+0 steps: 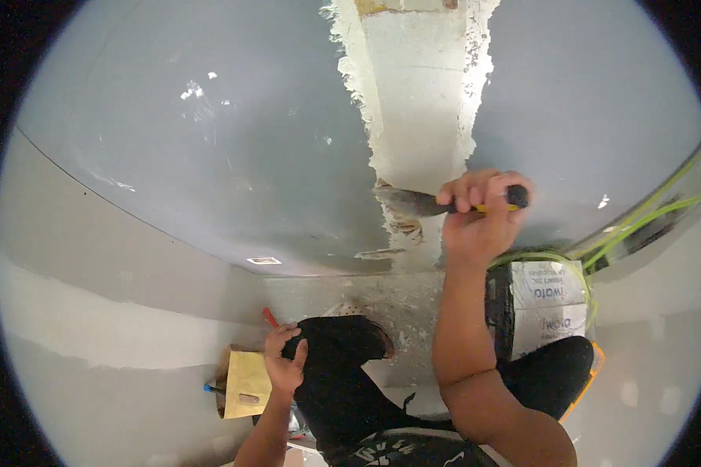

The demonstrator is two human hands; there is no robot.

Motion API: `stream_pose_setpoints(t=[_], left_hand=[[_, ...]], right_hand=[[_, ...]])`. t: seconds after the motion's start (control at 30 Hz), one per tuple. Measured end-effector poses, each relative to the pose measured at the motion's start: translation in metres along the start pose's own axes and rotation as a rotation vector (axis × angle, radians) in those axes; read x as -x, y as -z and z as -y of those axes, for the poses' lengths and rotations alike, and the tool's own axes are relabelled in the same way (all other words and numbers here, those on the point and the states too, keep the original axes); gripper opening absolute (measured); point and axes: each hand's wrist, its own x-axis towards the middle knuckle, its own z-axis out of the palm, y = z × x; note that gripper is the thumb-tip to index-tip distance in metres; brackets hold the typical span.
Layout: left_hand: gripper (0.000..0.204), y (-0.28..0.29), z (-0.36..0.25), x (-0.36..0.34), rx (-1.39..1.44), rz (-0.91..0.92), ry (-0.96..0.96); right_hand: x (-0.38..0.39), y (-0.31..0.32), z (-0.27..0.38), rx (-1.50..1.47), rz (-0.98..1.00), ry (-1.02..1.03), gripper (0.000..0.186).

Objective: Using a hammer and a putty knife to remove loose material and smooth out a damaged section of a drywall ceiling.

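Note:
My right hand [483, 214] is wrapped round the black-and-yellow handle of a putty knife [413, 201]. Its blurred metal blade lies over the lower part of a rough, pale vertical strip [417, 93] in the grey-blue wall panels [257, 140], where brown ragged patches show. My left hand [286, 354] is at my black-clad left knee, fingers apart and curved, with nothing visible in it. A red tool handle [268, 314] shows just beyond it.
At lower left is a tan tool pouch [247, 373]. Right of my legs, a boxy black unit with white wrapping [545, 284] sits among green hoses [639, 222]. Plastered side walls [70, 296] close in left and right; the dusty floor [413, 311] is spotted white.

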Motion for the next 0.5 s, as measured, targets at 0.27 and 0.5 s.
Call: stream_pose_setpoints(t=[0.27,0.5], left_hand=[[0.027,-0.007,-0.004,-0.012,0.004,0.084,0.012],[0.026,-0.008,-0.005,-0.014,-0.009,0.102,0.018]], right_hand=[[-0.055,-0.007,0.055,0.174,-0.060,0.337,0.003],[0.009,-0.024,-0.058,0.485,-0.128,0.252,0.029]])
